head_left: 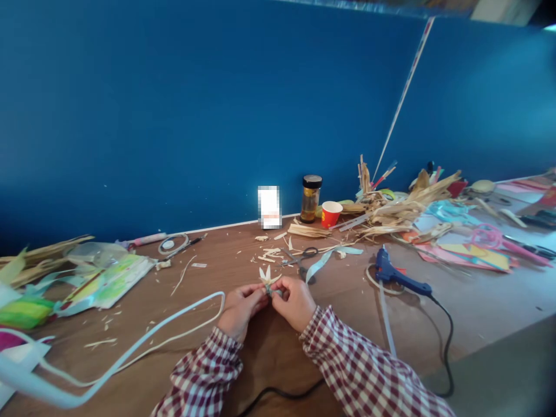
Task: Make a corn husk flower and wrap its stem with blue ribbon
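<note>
A small flower-like piece with pale pointed petals (267, 275) stands up between my two hands over the brown table (174, 313). My left hand (243, 305) pinches its base from the left, fingers closed. From the right, my right hand (295, 299) is also closed at the base, its fingertips close to those of my left hand. A greyish-green bit shows at the base, mostly covered by fingers. Just beyond my right hand lie dark scissors (302, 263) and a light blue ribbon (320, 265).
A blue glue gun (399, 275) with a black cord lies to the right. Behind stand a dark-lidded jar (310, 200), a red paper cup (331, 215) and a heap of dry husks (391, 211). A white cable (174, 324) loops at left, near a painted sheet (117, 281).
</note>
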Demonstrator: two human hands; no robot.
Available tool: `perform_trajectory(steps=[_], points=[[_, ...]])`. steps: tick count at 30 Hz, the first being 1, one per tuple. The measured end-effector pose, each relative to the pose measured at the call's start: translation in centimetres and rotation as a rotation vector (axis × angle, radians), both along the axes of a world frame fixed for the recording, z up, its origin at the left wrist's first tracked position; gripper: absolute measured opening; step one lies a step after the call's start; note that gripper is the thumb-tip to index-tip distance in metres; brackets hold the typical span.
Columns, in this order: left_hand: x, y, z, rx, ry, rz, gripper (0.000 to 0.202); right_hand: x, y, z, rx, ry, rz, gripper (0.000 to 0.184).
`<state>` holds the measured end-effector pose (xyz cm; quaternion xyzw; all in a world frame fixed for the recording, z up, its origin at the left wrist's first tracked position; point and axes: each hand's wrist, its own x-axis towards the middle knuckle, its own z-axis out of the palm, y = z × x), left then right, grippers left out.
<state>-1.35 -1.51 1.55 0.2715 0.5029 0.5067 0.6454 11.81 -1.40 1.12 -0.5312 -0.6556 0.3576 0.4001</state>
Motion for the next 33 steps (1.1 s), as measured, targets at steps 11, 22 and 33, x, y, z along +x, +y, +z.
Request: perform_trajectory(steps=[11,22,33], points=[[-0.2,0.0,-0.6,0.048,-0.025,-0.016,0.033,0.1,0.0,-0.4,0.034,-0.049,-0.017,0.013],[0.0,0.1,-1.2,0.1,0.057,0.012,0.032,0.1,-0.1,-0.1,0.001,-0.03,-0.006,0.014],[0.6,-0.2,-1.4,0.076,0.066,0.075,0.027,-0.3,-0.5,-1.1,0.197,-0.184,-0.088,0.011]])
